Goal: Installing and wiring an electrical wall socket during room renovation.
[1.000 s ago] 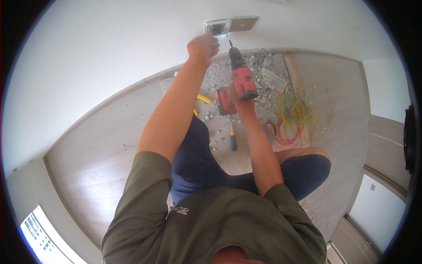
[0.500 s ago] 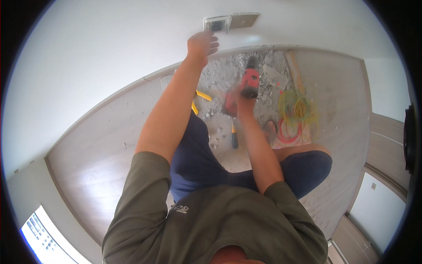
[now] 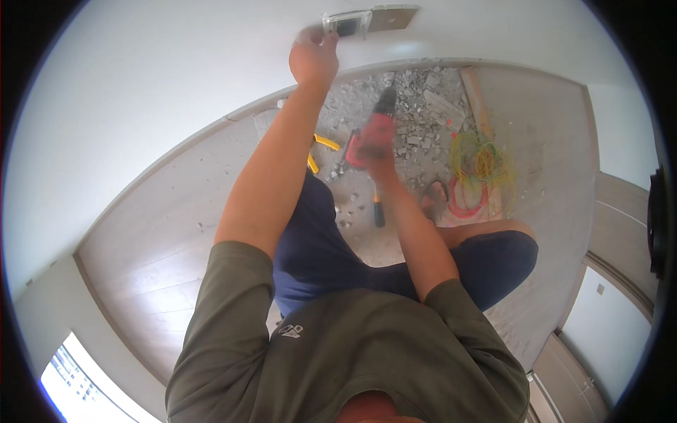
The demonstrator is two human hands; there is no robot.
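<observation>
My right hand is wrapped round the grip of a red cordless drill. The drill, slightly blurred, hangs over the rubble with its black chuck pointing toward the wall. My left hand is up at the wall, thumb and fingers bent together at the left edge of a clear-framed wall box with a dark opening. What lies between those fingertips is too blurred to make out. A grey-brown cover plate sits on the wall directly right of the box.
Broken rubble covers the floor below the wall. Yellow-handled pliers lie left of the drill, and a dark-handled screwdriver lies nearer me. Yellow-green wire coils and a red coil rest at right, near my sandalled foot.
My left hand has risen a little to the left, its fingers bending in at the wall box's edge. The drill in my right hand has swung left.
</observation>
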